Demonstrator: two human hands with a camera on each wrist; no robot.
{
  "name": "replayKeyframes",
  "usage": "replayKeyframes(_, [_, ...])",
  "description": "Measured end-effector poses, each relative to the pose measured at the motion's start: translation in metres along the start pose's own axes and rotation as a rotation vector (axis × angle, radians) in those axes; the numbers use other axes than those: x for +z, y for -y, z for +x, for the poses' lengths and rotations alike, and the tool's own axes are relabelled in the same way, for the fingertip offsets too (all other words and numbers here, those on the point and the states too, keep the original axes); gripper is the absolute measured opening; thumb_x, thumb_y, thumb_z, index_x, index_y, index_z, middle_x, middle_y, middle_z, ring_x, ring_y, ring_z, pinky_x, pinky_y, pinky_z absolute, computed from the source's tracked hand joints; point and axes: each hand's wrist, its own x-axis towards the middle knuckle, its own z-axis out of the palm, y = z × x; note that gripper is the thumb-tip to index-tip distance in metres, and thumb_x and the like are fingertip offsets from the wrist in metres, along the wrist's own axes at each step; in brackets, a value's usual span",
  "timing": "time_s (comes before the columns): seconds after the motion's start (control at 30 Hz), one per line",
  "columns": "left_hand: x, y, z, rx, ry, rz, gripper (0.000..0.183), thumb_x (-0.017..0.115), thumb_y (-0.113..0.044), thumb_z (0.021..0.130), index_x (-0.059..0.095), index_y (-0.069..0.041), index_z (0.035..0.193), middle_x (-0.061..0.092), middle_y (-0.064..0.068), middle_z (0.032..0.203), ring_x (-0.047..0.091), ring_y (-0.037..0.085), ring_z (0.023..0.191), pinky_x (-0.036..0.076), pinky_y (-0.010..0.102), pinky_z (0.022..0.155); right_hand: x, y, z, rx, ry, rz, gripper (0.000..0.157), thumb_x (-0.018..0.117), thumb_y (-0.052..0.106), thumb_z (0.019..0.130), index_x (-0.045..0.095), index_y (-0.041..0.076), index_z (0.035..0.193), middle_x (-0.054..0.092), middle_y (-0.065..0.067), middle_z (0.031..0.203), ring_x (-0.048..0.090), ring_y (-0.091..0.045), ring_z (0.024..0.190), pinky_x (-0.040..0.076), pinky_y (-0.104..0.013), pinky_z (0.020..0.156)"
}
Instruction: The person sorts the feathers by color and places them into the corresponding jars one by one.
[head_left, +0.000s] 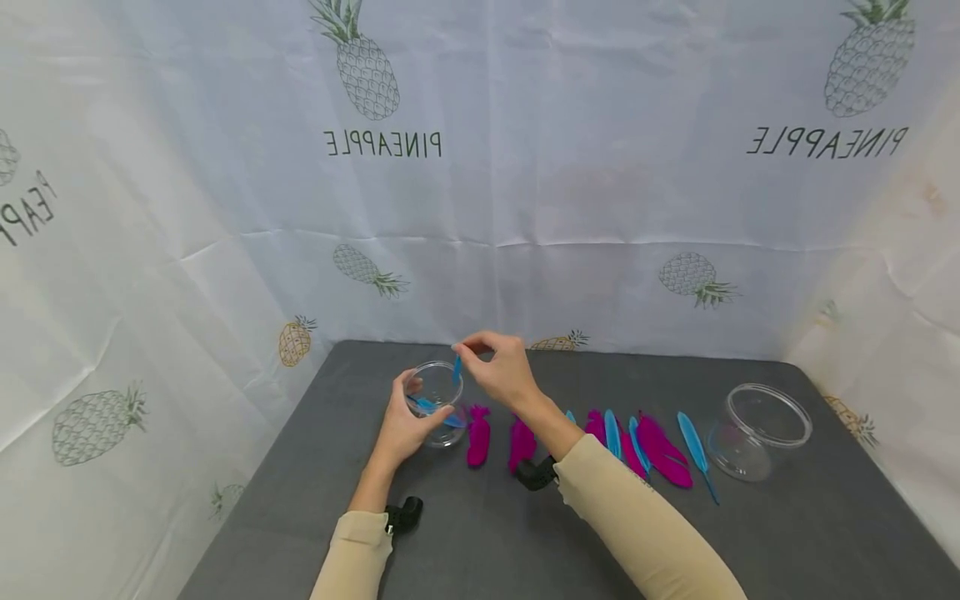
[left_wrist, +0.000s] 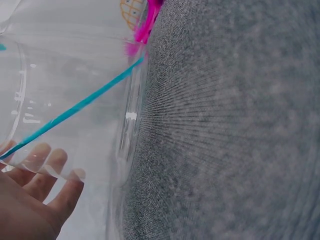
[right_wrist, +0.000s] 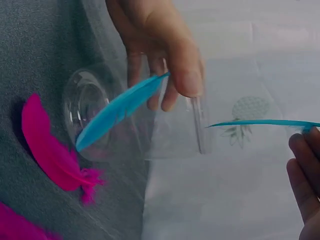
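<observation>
My left hand (head_left: pixel 405 421) grips a clear plastic jar (head_left: pixel 437 433) by its side, thumb near the rim. Inside the jar a blue feather (right_wrist: pixel 122 110) leans slantwise from the base up to the rim. Between thumb and fingertips, my right hand (head_left: pixel 498 367) pinches another blue feather (right_wrist: pixel 260 122) by one end. Its free tip points at the jar's mouth and overlaps the opening in the head view. In the left wrist view, the left fingers (left_wrist: pixel 42 170) curl against the clear wall, with the leaning feather showing through it.
Right of the jar lies a magenta feather (head_left: pixel 478 437), then another magenta feather (head_left: pixel 521 444). Farther right are several mixed magenta and blue feathers, ending with a blue feather (head_left: pixel 693 442). A second clear jar (head_left: pixel 738 454) stands at the right. A pineapple-print curtain (head_left: pixel 495 192) hangs behind the grey table (head_left: pixel 480 542).
</observation>
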Motion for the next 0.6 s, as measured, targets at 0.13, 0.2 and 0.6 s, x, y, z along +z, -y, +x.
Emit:
replayKeyframes(0.13, [0.0, 0.001, -0.001, -0.003, 0.006, -0.002, 0.099, 0.084, -0.039, 0.084, 0.022, -0.009, 0.156, 0.042, 0.018, 0.148, 0.041, 0.036, 0.139, 0.039, 0.06, 0.107, 0.01, -0.004, -0.004, 0.033, 0.049, -0.035, 0.008, 0.073, 0.013, 0.095, 0.077, 0.006, 0.097, 0.075, -0.003, 0.086, 0.07, -0.016, 0.08, 0.058, -0.034, 0.073])
replayKeyframes(0.2, [0.0, 0.001, -0.001, -0.006, 0.012, -0.004, 0.099, 0.084, -0.039, 0.084, 0.022, -0.01, 0.156, 0.042, 0.018, 0.149, 0.041, 0.035, 0.14, 0.039, 0.06, 0.107, 0.014, -0.005, -0.007, 0.051, 0.07, -0.066, 0.007, 0.073, 0.014, 0.096, 0.077, 0.007, 0.097, 0.075, -0.001, 0.086, 0.07, -0.015, 0.08, 0.057, -0.031, 0.072])
replayKeyframes(0.6, [-0.001, 0.001, -0.001, -0.008, 0.01, 0.012, 0.1, 0.084, -0.041, 0.085, 0.021, -0.011, 0.156, 0.041, 0.018, 0.148, 0.042, 0.036, 0.139, 0.04, 0.06, 0.106, 0.034, -0.002, -0.012, 0.121, 0.234, -0.186, 0.015, 0.07, 0.019, 0.098, 0.075, 0.007, 0.105, 0.075, -0.003, 0.095, 0.07, -0.015, 0.086, 0.057, -0.028, 0.077])
